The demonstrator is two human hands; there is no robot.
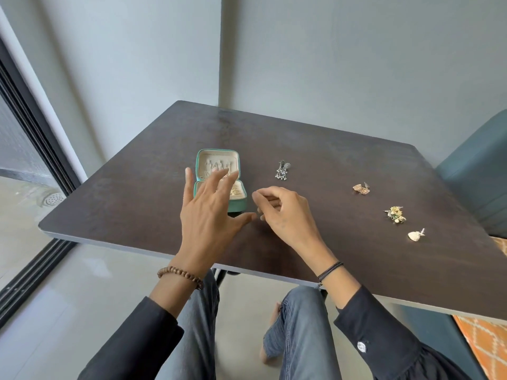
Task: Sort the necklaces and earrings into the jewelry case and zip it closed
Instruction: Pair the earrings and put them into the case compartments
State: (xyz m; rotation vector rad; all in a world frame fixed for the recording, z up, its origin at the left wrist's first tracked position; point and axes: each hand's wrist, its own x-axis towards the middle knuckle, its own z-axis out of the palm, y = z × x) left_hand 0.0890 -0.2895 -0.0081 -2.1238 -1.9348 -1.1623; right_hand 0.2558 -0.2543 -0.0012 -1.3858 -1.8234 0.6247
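1. My left grip [208, 212], fingers spread and empty, above the open jewelry case [237, 205], left on the counter [137, 201].
2. My right grip [285, 212], fingers curled; whether it holds anything, I cannot tell.
3. Silver earring [282, 171] right of the case; rose earring [361, 188], flower earring [396, 214] and shell earring [415, 235] farther right.
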